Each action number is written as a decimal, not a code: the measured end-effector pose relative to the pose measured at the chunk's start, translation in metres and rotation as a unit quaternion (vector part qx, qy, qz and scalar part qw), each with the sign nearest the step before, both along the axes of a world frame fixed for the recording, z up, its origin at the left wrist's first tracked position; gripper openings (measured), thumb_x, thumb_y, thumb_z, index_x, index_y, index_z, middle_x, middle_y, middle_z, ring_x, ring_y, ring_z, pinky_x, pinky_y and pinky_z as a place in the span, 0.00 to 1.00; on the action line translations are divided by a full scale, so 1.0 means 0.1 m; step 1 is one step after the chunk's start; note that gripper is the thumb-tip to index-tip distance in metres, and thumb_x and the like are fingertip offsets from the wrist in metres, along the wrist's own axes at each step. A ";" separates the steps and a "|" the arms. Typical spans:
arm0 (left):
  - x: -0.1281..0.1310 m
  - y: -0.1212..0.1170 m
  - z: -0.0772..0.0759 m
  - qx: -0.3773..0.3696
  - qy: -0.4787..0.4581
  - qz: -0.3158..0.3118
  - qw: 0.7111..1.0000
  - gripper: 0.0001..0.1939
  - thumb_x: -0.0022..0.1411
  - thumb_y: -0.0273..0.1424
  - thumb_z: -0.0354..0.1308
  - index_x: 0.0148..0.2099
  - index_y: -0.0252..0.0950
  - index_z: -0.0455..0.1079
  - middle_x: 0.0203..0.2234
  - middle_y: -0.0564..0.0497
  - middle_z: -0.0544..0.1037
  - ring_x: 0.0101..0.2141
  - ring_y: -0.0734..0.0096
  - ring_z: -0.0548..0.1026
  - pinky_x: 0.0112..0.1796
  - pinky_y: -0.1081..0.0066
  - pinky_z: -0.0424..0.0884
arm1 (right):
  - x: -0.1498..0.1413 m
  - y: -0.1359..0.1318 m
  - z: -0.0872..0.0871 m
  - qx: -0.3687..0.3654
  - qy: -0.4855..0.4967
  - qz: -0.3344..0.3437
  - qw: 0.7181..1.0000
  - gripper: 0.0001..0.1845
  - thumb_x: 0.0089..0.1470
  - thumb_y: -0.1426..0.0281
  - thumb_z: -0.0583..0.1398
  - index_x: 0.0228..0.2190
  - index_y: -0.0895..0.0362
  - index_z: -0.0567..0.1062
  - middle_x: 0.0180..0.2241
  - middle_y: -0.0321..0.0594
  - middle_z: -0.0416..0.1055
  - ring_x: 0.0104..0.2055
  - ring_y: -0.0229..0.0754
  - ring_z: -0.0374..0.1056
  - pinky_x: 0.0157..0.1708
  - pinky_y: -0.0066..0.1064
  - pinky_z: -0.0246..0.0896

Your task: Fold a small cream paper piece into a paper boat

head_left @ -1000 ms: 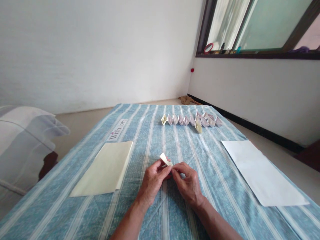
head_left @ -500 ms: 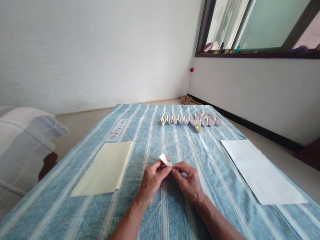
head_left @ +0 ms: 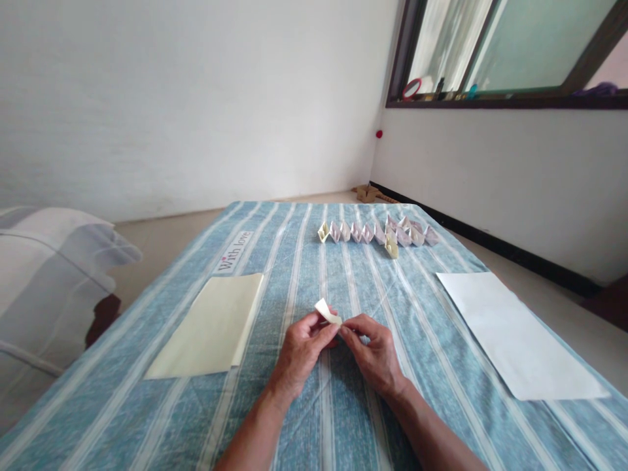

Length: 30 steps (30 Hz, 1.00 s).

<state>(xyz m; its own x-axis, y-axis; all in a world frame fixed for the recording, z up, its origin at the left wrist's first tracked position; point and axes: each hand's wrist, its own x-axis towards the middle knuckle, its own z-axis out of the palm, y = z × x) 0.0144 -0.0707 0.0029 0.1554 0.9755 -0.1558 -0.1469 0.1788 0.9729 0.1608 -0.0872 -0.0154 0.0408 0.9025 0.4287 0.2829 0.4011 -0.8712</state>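
Observation:
A small folded piece of cream paper (head_left: pixel 326 312) sits between my hands, its end sticking up and away from me. My left hand (head_left: pixel 301 351) pinches it from the left, and the fingertips of my right hand (head_left: pixel 373 356) hold its right end. Both hands rest low over the striped blue cloth (head_left: pixel 314 405). Farther off lies a row of several small folded paper boats (head_left: pixel 375 231), with a cream boat (head_left: pixel 391 246) just in front of it. A flat cream paper sheet (head_left: pixel 209 327) lies left of my hands, and a white paper sheet (head_left: pixel 517 335) lies to their right.
The cloth-covered surface has a printed "With love" label (head_left: pixel 233 252) at its far left. A striped pillow (head_left: pixel 49 275) lies beyond its left edge. Walls stand behind, with a window (head_left: pixel 505 46) at upper right and a floor strip around the surface.
My hands and the paper piece look nearly unchanged. The whole view has shifted slightly, with the window and boats sitting a little higher and farther right.

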 end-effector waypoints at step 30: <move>-0.06 0.01 0.00 0.000 -0.071 -0.008 0.997 0.25 0.50 0.35 0.69 0.51 0.33 0.74 0.44 0.43 0.80 0.44 0.56 0.77 0.42 0.65 0.74 | 0.09 0.00 0.05 -0.025 0.009 0.053 0.998 0.07 0.55 0.67 0.62 0.32 0.56 0.80 0.30 0.39 0.74 0.32 0.39 0.69 0.32 0.29 0.65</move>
<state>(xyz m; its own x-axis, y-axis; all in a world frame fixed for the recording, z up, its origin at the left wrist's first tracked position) 0.0082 -0.0697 0.0025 0.1912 0.9728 -0.1305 -0.2795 0.1814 0.9428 0.1703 -0.0874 -0.0109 -0.0495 0.9225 0.3828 0.2256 0.3837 -0.8955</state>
